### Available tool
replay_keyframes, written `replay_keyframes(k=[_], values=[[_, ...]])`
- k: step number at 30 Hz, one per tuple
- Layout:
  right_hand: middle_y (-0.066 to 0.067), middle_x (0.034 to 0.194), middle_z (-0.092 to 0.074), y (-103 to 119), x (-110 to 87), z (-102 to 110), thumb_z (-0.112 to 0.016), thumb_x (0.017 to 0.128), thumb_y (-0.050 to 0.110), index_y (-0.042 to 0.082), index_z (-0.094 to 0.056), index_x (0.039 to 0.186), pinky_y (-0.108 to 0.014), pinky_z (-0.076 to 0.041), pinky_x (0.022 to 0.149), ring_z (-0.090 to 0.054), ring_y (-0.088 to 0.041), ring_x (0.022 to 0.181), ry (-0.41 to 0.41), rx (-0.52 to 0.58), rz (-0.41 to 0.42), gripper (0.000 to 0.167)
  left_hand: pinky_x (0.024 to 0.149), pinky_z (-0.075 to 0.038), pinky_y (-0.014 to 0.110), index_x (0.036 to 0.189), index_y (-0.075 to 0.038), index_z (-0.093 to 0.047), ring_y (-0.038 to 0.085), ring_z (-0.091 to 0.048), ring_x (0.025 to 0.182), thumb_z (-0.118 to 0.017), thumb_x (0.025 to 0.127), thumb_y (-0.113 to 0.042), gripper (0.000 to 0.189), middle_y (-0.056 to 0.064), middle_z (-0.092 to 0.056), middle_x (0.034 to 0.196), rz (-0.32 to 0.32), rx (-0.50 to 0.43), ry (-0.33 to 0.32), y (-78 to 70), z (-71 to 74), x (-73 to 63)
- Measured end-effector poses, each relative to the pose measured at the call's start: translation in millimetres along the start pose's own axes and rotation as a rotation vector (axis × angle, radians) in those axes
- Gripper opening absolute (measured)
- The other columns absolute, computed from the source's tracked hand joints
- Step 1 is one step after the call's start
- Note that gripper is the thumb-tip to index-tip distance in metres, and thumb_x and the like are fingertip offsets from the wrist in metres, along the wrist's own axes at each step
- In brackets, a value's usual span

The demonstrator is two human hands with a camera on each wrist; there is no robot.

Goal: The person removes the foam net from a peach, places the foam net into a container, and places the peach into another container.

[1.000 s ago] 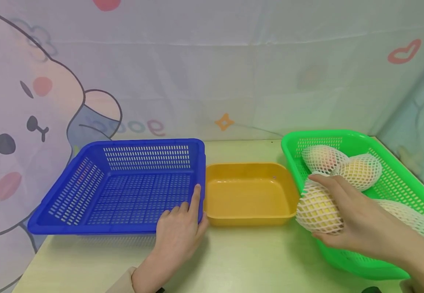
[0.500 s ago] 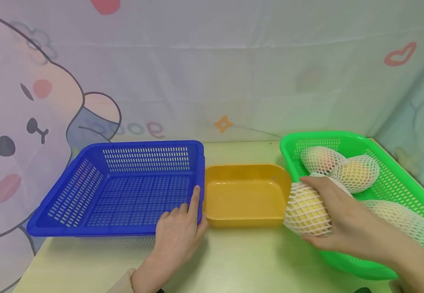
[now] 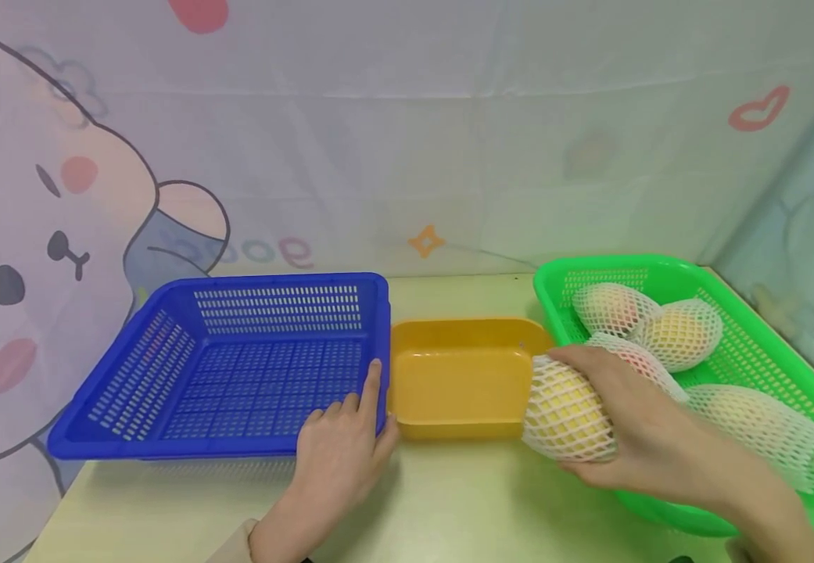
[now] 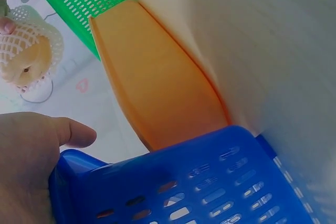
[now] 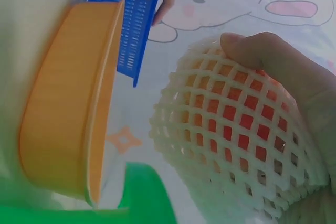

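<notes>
My right hand [image 3: 642, 426] grips a yellow fruit with a red blush [image 3: 567, 410], wrapped in a white foam net. It holds the fruit above the table, over the near left side of the green basket [image 3: 776, 328], and overlaps the yellow tray's [image 3: 466, 430] right end in the head view. In the right wrist view the thumb presses the foam net [image 5: 236, 114]. My left hand [image 3: 339, 453] holds the near right corner of the blue basket [image 3: 224, 447], index finger along the rim and thumb [image 4: 79, 132] outside the wall.
Several foam-netted fruits [image 3: 681, 332] lie in the green basket. Between the two baskets stands the yellow tray, bare inside, on a pale table [image 3: 477, 500]. A printed cloth [image 3: 392, 141] hangs behind them.
My right hand has carried the netted fruit leftward from over the green basket toward the yellow tray, uncovering another netted fruit. The left hand stays on the blue basket. The head view has shifted slightly.
</notes>
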State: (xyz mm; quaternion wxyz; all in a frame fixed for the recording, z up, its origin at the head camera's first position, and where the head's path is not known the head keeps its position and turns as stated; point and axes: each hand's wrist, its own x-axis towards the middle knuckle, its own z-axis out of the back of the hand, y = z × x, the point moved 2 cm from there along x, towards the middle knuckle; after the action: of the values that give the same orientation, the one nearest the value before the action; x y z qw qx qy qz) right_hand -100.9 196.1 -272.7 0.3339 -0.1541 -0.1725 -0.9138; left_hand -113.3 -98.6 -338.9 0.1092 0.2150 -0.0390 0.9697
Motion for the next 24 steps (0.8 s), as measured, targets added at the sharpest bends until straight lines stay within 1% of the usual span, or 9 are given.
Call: replay_keyframes(k=[1, 5, 7, 9, 12, 18, 19, 20, 24], values=[[0.015, 0.127, -0.048, 0, 0.5, -2, -0.089, 0.059, 0.032, 0.021, -0.035, 0.142, -0.014, -0.042, 0.088, -0.046, 0.003, 0.109, 0.006, 0.007, 0.0, 0.1, 0.048, -0.029, 0.023, 0.141, -0.011, -0.047, 0.014, -0.046, 0.051, -0.058, 0.089, -0.036, 0.059, 0.002, -0.061, 0.07, 0.002, -0.004, 0.005, 0.0, -0.2, -0.1], [0.012, 0.128, -0.049, 3, 1.1, -7, -0.087, 0.062, 0.035, 0.02, -0.031, 0.146, -0.022, -0.046, 0.088, -0.046, 0.002, 0.111, 0.023, 0.013, 0.016, 0.102, 0.048, -0.029, 0.022, 0.142, -0.011, -0.046, 0.014, -0.046, 0.052, -0.057, 0.09, -0.037, 0.059, 0.003, -0.063, 0.073, 0.003, -0.027, 0.023, -0.6, -0.2, -0.1], [0.012, 0.129, -0.048, 4, 0.5, -9, -0.086, 0.062, 0.037, 0.019, -0.03, 0.146, -0.024, -0.048, 0.087, -0.046, 0.002, 0.111, 0.026, 0.009, 0.014, 0.103, 0.048, -0.028, 0.022, 0.142, -0.011, -0.046, 0.013, -0.045, 0.052, -0.057, 0.09, -0.038, 0.059, 0.003, -0.064, 0.074, -0.002, -0.036, 0.03, -1.1, 0.0, 0.2], [0.012, 0.131, -0.048, 5, -0.2, -10, -0.085, 0.063, 0.04, 0.02, -0.029, 0.147, -0.023, -0.047, 0.089, -0.046, 0.003, 0.113, 0.031, 0.005, 0.006, 0.104, 0.048, -0.028, 0.022, 0.141, -0.01, -0.047, 0.013, -0.045, 0.051, -0.057, 0.09, -0.038, 0.059, 0.003, -0.064, 0.075, -0.008, -0.04, 0.026, -1.4, 0.5, 0.6], [0.011, 0.132, -0.047, 6, 0.3, -11, -0.084, 0.063, 0.042, 0.019, -0.029, 0.147, -0.021, -0.046, 0.091, -0.046, 0.001, 0.115, 0.026, -0.004, 0.02, 0.103, 0.047, -0.029, 0.022, 0.14, -0.009, -0.049, 0.013, -0.044, 0.051, -0.059, 0.09, -0.037, 0.058, 0.003, -0.063, 0.075, -0.008, -0.05, 0.009, -1.4, 2.4, 1.2], [0.005, 0.134, -0.049, 10, 2.9, -12, -0.082, 0.068, 0.046, 0.014, -0.031, 0.147, -0.013, -0.036, 0.098, -0.048, -0.006, 0.117, -0.025, 0.001, 0.091, 0.1, 0.045, -0.026, 0.019, 0.136, -0.008, -0.054, 0.01, -0.038, 0.054, -0.062, 0.088, -0.035, 0.055, 0.002, -0.058, 0.076, -0.021, -0.079, -0.022, -1.4, 6.5, 0.3], [0.004, 0.135, -0.049, 11, 3.4, -13, -0.078, 0.071, 0.051, 0.013, -0.031, 0.147, -0.013, -0.035, 0.099, -0.048, -0.007, 0.117, -0.036, 0.002, 0.106, 0.098, 0.045, -0.026, 0.018, 0.135, -0.008, -0.054, 0.01, -0.037, 0.055, -0.062, 0.088, -0.035, 0.055, 0.001, -0.057, 0.076, -0.024, -0.085, -0.023, -1.7, 7.4, -0.1], [0.003, 0.135, -0.049, 11, 3.5, -13, -0.076, 0.072, 0.052, 0.012, -0.031, 0.147, -0.013, -0.035, 0.099, -0.049, -0.008, 0.117, -0.044, 0.0, 0.117, 0.097, 0.046, -0.026, 0.018, 0.134, -0.008, -0.055, 0.009, -0.037, 0.056, -0.062, 0.088, -0.035, 0.054, 0.001, -0.057, 0.077, -0.026, -0.091, -0.022, -2.0, 8.4, -0.7], [0.001, 0.137, -0.048, 12, 4.2, -17, -0.068, 0.076, 0.057, 0.01, -0.031, 0.147, -0.015, -0.035, 0.102, -0.048, -0.009, 0.12, -0.053, -0.011, 0.142, 0.093, 0.049, -0.034, 0.019, 0.129, -0.009, -0.059, 0.012, -0.044, 0.063, -0.063, 0.087, -0.034, 0.049, 0.003, -0.061, 0.087, -0.047, -0.103, -0.047, -3.6, 12.2, -2.5]])
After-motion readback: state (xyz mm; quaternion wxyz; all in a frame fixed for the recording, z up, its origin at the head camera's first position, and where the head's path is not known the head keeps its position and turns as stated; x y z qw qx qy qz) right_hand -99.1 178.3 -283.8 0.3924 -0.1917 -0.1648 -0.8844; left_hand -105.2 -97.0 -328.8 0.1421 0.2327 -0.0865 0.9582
